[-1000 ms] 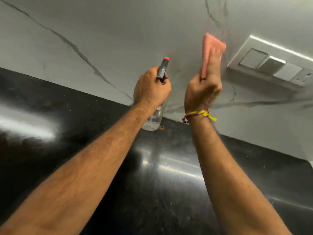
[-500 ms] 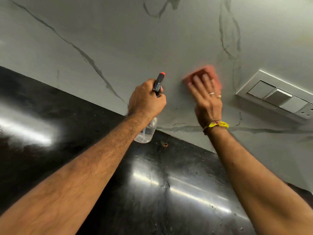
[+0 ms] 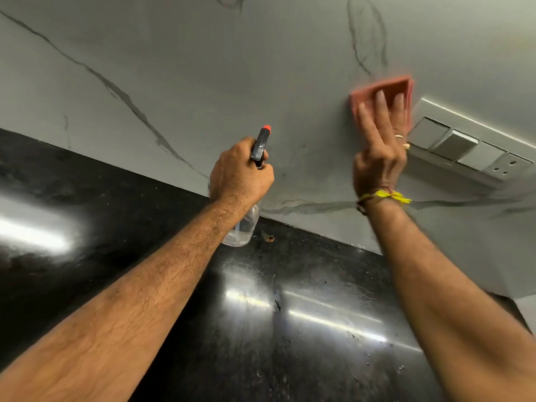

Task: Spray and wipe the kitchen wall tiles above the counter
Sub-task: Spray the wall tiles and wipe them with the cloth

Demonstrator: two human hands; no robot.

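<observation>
1. Wall tiles (image 3: 203, 82): filling the view from 9 to 3 o'clock; no spray droplets or wet sheen discernible, so cleaned share cannot be told. Judged mid-wipe, most left.
2. Counter (image 3: 290, 329): 6 o'clock, glossy black.
3. Switch plate (image 3: 464, 146): 3 o'clock, just beside my cloth.
4. My left hand (image 3: 240, 172): centre, fingers curled round the bottle (image 3: 243, 227), nozzle toward wall.
5. My right hand (image 3: 380, 146): 2 o'clock, fingers straight, slightly spread, pressing the cloth (image 3: 377, 89) flat on tile.

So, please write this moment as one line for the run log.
left hand grips spray bottle | right hand presses cloth on wall tiles | beside switch panel
</observation>
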